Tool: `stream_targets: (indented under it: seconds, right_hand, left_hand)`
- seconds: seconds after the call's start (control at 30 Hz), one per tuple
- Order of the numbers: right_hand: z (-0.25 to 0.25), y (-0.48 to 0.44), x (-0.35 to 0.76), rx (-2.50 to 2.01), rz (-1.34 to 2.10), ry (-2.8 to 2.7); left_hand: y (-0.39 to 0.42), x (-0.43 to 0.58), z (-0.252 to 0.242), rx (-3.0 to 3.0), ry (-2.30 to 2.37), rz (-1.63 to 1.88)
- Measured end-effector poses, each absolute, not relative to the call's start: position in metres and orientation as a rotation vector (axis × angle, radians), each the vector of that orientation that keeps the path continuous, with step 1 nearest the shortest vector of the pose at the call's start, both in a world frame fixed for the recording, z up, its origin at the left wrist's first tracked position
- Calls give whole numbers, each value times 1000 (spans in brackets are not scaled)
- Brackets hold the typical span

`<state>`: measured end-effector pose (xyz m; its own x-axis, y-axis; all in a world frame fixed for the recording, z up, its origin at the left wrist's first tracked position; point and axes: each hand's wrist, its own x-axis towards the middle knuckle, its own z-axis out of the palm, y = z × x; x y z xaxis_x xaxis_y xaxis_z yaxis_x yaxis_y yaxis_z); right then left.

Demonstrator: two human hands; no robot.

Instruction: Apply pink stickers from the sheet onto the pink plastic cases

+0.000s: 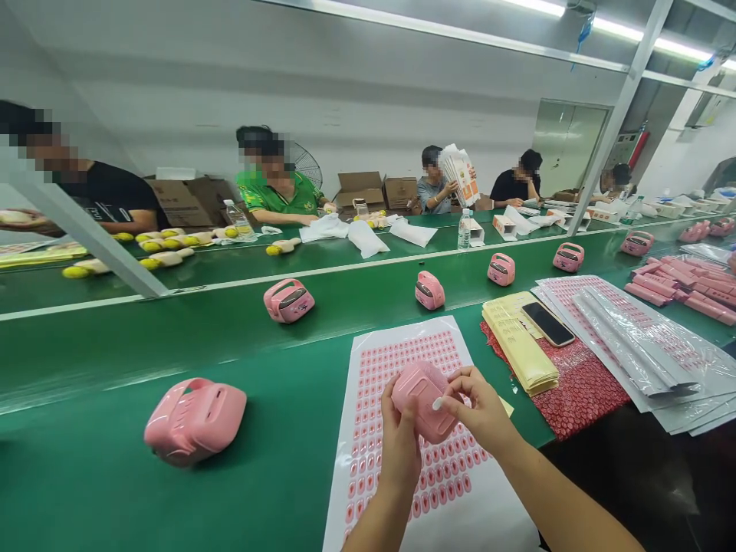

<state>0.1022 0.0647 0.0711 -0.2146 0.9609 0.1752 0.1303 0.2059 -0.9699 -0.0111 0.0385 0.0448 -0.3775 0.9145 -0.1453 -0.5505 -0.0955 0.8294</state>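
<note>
A pink plastic device [418, 389] with rounded corners is in my left hand [401, 433], its flat side with a recessed panel facing me. The fingers wrap its left edge and the thumb lies on the panel. My right hand [478, 406] is at the device's right side, fingertips pinched together against it. A small whitish spot shows at those fingertips; whether it is a nail or a held piece I cannot tell. Beneath both hands lies a white sheet [359, 429] with rows of small pink oval stickers. A similar pink handled device [198, 422] lies to the left on the green table.
Several pink devices [289, 300] stand along the green conveyor belt [356, 295]. At right are yellow paper strips [517, 345], a phone [548, 323], red bubble wrap [580, 391], more sheets [632, 337] and pink parts [690, 287]. Co-workers sit across, behind a metal frame.
</note>
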Motion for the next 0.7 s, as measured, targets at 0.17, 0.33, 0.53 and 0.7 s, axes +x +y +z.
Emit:
stream_targets:
  seconds: [0.17,0.33,0.53,0.7]
  right_hand:
    - [62,55,95,-1001,570,-1730]
    - [62,53,99,-850,422,-1743]
    - [69,139,174,-1562,395,-1421]
    - [41,191,213,-1768,328,-1388]
  left_hand:
    - [38,-11,44,503,1064,1697]
    - [40,-13,36,449,1080,1686]
    - [35,-28,25,167,902,1641]
    - [23,-54,-4,204,658,1658]
